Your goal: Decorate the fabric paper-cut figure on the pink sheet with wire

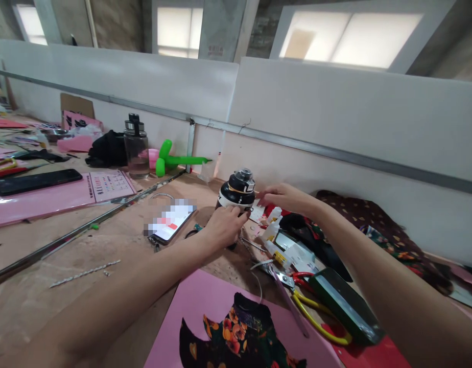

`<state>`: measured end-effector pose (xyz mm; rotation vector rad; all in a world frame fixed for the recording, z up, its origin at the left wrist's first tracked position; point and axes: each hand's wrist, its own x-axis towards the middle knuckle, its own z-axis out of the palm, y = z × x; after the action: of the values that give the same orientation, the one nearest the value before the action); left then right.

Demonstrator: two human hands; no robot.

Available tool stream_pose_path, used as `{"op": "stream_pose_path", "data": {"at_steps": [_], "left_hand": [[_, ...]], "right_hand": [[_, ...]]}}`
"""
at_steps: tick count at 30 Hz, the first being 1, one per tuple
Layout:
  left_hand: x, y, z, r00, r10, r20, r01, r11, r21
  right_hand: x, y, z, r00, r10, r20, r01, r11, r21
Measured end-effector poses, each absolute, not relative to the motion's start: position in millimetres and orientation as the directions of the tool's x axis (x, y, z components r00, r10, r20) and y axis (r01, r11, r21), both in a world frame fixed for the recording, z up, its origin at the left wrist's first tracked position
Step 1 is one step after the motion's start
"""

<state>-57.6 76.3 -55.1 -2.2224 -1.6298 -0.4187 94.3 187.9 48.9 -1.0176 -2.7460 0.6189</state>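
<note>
My left hand (226, 225) is wrapped against the lower front of a black bottle (238, 189) with a clear lid, which stands upright on the table. My right hand (280, 197) reaches to the right side of the same bottle, its fingers bent near the lid; what is between them, if anything, is too small to make out. Left of the bottle lies a lit phone (170, 221). Nearer to me, a dark floral fabric piece (236, 332) rests on a pink sheet (193, 296).
To the right lie yellow-handled pliers (320, 322), a dark green box (347, 304), small glue bottles (273, 220) and brown patterned cloth (358, 214). A clear bottle (137, 153), a green balloon (182, 160) and another phone (40, 181) are at the left. A white partition (335, 117) stands behind.
</note>
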Motion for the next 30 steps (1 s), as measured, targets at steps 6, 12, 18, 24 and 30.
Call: {"op": "stream_pose_path", "data": {"at_steps": [6, 12, 18, 24, 30], "left_hand": [[-58, 75, -52, 0.295, 0.852, 0.432, 0.955, -0.280, -0.101], [-58, 75, -52, 0.266, 0.858, 0.439, 0.963, -0.259, -0.076], [-57, 75, -53, 0.269, 0.863, 0.428, 0.962, -0.265, -0.069], [-57, 73, -52, 0.272, 0.859, 0.434, 0.961, -0.265, -0.079], [-56, 75, -56, 0.262, 0.857, 0.444, 0.964, -0.255, -0.078]], "right_hand": [[91, 181, 39, -0.706, 0.706, -0.050, 0.558, 0.512, -0.653], [95, 170, 26, -0.630, 0.771, -0.087, 0.602, 0.415, -0.682], [94, 164, 18, -0.594, 0.804, -0.043, 0.626, 0.428, -0.652], [93, 159, 14, -0.596, 0.799, -0.076, 0.638, 0.414, -0.650], [99, 154, 2, -0.576, 0.815, -0.068, 0.622, 0.382, -0.684]]}}
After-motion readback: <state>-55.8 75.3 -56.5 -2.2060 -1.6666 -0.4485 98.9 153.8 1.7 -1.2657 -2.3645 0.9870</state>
